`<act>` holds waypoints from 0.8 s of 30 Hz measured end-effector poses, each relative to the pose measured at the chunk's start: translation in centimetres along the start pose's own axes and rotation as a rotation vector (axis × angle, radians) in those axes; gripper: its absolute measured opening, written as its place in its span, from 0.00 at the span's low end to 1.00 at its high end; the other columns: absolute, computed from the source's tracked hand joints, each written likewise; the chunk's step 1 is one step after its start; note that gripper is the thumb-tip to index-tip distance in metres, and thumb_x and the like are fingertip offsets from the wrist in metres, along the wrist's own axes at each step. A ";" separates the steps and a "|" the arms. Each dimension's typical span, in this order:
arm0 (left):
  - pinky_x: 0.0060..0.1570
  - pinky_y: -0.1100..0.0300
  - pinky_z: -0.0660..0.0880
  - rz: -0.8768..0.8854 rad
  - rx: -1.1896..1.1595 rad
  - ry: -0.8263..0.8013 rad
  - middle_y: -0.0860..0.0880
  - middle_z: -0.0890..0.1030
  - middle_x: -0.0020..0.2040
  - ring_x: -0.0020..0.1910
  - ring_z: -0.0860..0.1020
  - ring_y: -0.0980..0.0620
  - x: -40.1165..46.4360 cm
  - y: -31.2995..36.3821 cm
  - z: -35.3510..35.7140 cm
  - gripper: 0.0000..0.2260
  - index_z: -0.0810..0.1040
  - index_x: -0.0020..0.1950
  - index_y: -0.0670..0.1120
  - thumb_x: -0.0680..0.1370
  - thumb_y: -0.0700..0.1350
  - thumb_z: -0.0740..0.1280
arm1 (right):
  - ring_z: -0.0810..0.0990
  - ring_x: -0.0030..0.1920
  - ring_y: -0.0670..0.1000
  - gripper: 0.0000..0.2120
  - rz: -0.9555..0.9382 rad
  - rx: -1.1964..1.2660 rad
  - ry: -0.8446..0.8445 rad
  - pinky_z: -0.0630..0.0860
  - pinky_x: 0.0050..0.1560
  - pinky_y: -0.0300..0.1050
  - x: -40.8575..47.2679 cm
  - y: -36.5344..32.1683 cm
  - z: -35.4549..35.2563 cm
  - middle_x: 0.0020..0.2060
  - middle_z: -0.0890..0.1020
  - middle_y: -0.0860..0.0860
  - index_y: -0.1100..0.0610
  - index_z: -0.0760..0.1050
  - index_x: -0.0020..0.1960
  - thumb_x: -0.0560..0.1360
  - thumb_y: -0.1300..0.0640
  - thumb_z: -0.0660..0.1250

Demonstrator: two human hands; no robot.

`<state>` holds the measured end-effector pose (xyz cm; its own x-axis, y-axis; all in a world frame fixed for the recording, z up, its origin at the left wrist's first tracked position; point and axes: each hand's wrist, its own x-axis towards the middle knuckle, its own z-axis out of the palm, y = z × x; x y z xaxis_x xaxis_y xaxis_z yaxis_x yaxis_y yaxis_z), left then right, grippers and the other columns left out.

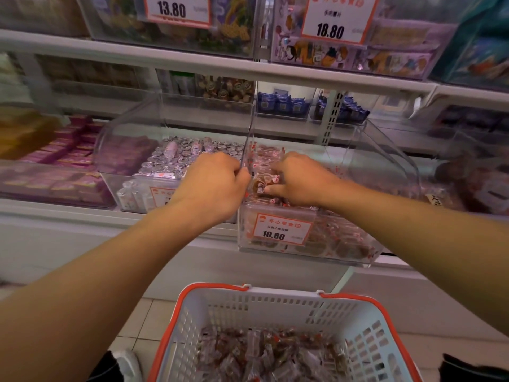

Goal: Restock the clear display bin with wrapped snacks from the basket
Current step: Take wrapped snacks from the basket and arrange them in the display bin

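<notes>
The clear display bin (308, 252) sits on the shelf with its lid raised, a 10.80 price tag on its front, and brown wrapped snacks filling it. My left hand (212, 183) is over the bin's left wall, its fingers curled at the left end of a brown wrapped snack (260, 186). My right hand (298, 179) is inside the bin and pinches the same snack between thumb and forefinger. Below, on the floor, the white basket (275, 307) with orange rim holds several more wrapped snacks (264, 351).
A neighbouring clear bin (132, 186) of silver-wrapped sweets stands just left. Pink boxes (74, 150) lie further left, and blue packets (283, 104) sit behind. Upper shelf bins carry price signs 13.80 (172, 8) and 18.80 (330, 30). Dark shoes flank the basket.
</notes>
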<state>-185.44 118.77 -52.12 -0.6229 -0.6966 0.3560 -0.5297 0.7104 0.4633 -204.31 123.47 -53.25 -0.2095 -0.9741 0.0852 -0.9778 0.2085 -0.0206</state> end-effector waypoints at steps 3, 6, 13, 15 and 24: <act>0.38 0.49 0.78 -0.005 -0.021 0.007 0.43 0.80 0.31 0.32 0.79 0.43 -0.1 -0.1 0.0 0.18 0.74 0.32 0.42 0.80 0.47 0.59 | 0.77 0.60 0.57 0.22 0.031 0.063 -0.191 0.74 0.54 0.48 0.2 -0.6 0.5 0.68 0.70 0.61 0.60 0.69 0.67 0.79 0.48 0.67; 0.38 0.49 0.78 -0.016 -0.040 0.017 0.44 0.80 0.31 0.32 0.79 0.44 -0.2 0.0 0.2 0.18 0.76 0.33 0.42 0.81 0.47 0.59 | 0.75 0.64 0.56 0.30 0.076 0.182 -0.296 0.73 0.59 0.43 0.4 -1.1 0.3 0.79 0.49 0.58 0.60 0.54 0.78 0.81 0.56 0.63; 0.38 0.47 0.80 -0.052 -0.135 0.020 0.43 0.80 0.33 0.34 0.81 0.43 -0.4 0.4 0.8 0.18 0.77 0.37 0.41 0.82 0.49 0.59 | 0.63 0.74 0.60 0.26 0.095 0.157 -0.385 0.64 0.71 0.53 1.4 -1.8 -1.0 0.78 0.58 0.56 0.56 0.53 0.80 0.84 0.58 0.56; 0.38 0.47 0.80 -0.049 -0.161 0.020 0.42 0.81 0.34 0.34 0.81 0.41 -0.5 0.7 1.1 0.18 0.78 0.37 0.41 0.82 0.49 0.59 | 0.42 0.80 0.60 0.30 0.112 0.099 -0.415 0.42 0.77 0.56 1.4 -1.6 -0.9 0.80 0.40 0.55 0.51 0.41 0.81 0.85 0.51 0.52; 0.39 0.49 0.80 -0.031 -0.131 0.065 0.44 0.81 0.32 0.33 0.81 0.44 -0.5 1.2 1.5 0.18 0.77 0.34 0.43 0.81 0.51 0.61 | 0.42 0.80 0.60 0.33 0.160 0.106 -0.367 0.43 0.77 0.57 1.4 -1.1 -0.4 0.80 0.40 0.55 0.51 0.40 0.81 0.84 0.42 0.52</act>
<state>-186.65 120.16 -52.96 -0.5667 -0.7260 0.3896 -0.4656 0.6723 0.5755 -203.55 121.92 -52.71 -0.3257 -0.9005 -0.2880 -0.9231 0.3687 -0.1090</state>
